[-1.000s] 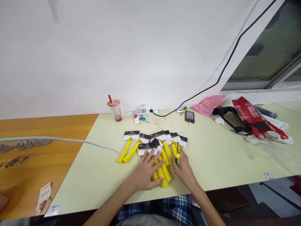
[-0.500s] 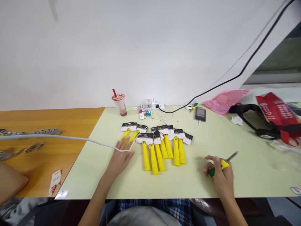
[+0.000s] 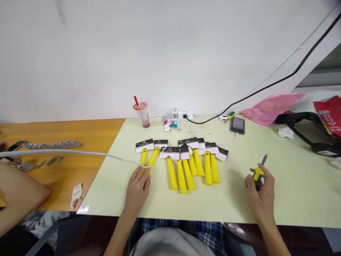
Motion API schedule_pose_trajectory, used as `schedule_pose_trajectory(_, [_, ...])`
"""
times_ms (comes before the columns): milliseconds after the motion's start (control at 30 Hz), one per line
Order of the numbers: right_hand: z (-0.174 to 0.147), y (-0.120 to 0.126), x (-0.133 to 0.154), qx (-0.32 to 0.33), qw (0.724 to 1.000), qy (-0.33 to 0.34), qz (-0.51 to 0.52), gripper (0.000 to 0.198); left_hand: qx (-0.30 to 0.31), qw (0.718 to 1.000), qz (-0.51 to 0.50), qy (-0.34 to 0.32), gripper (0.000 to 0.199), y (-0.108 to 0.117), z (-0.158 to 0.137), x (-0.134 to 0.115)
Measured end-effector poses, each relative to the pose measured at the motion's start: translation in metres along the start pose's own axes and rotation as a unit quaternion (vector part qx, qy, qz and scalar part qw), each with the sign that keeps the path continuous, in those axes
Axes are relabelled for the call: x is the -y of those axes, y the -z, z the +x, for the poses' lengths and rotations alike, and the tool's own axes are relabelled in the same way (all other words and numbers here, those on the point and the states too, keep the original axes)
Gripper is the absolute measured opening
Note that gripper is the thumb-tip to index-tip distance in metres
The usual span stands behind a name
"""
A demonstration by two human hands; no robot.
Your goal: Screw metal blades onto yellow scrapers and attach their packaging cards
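Note:
My left hand (image 3: 136, 192) lies palm down with its fingers stretched over the lower ends of two yellow plastic handles (image 3: 153, 156) at the left of the group. Black-and-white cards (image 3: 144, 145) sit at the handles' upper ends. To the right, several more yellow handles (image 3: 182, 177) lie side by side and fanned out, their cards overlapping. Over the right part of the table, my right hand (image 3: 262, 199) is closed around a screwdriver (image 3: 258, 174) with a yellow and green grip. Its metal shaft points up and away from me.
A white cable (image 3: 112, 155) crosses in front of my left hand. Along the wall stand a drink cup (image 3: 142, 115) and a power strip (image 3: 189, 115). A pink bag (image 3: 271, 108) and a black strap (image 3: 295, 133) lie right. At left, another person's arm (image 3: 23, 195) rests by an orange table (image 3: 106, 131).
My left hand has drawn back toward me along the two left handles, whose cards have shifted. My right hand has turned the screwdriver more upright. The view has swung slightly left.

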State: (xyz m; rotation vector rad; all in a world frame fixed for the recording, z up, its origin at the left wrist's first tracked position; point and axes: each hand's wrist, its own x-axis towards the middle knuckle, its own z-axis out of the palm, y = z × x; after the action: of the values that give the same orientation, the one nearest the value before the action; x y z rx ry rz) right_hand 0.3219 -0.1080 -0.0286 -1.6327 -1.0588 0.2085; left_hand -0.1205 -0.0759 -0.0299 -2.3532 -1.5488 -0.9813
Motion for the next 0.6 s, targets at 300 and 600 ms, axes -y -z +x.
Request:
schedule_pose_trajectory(300, [-0.006,-0.003,0.011,-0.028,0.984,0.157,-0.073,0.059,-0.034,0.997,-0.065,0.014,0.045,0.012,0.005,-0.013])
schedule_pose_trajectory(600, [-0.009,-0.004,0.016,-0.031,0.966,0.237,-0.095,0.058,-0.062,0.993,-0.102,-0.004,0.050,0.017,0.006,-0.020])
